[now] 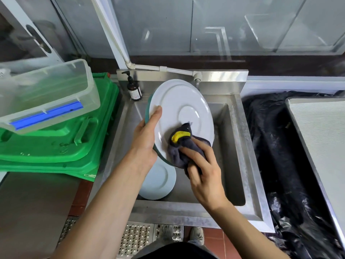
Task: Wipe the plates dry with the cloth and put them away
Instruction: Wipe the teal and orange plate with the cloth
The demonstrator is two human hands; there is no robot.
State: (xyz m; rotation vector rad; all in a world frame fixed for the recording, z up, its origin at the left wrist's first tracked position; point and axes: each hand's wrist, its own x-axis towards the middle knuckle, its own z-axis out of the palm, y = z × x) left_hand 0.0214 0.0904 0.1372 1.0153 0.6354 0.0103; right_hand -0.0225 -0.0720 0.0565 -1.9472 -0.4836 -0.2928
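A large white plate (pixel 179 107) with a teal rim is held tilted over the steel sink (pixel 240 146), its underside facing me. My left hand (pixel 147 135) grips its left edge, thumb across the white face. My right hand (pixel 203 169) holds a bunched dark grey cloth (pixel 179 152) with a yellow patch and presses it against the plate's lower part. A second, pale plate (pixel 160 182) lies in the sink basin below, partly hidden by the held plate and my left wrist.
A brown pump bottle (pixel 133 88) stands at the sink's back left corner, under a white pipe and tap (pixel 197 77). Green plastic lids (pixel 61 143) and a clear tub (pixel 46 94) sit left. Black plastic sheeting (pixel 280 146) and a grey tray (pixel 321 131) lie right.
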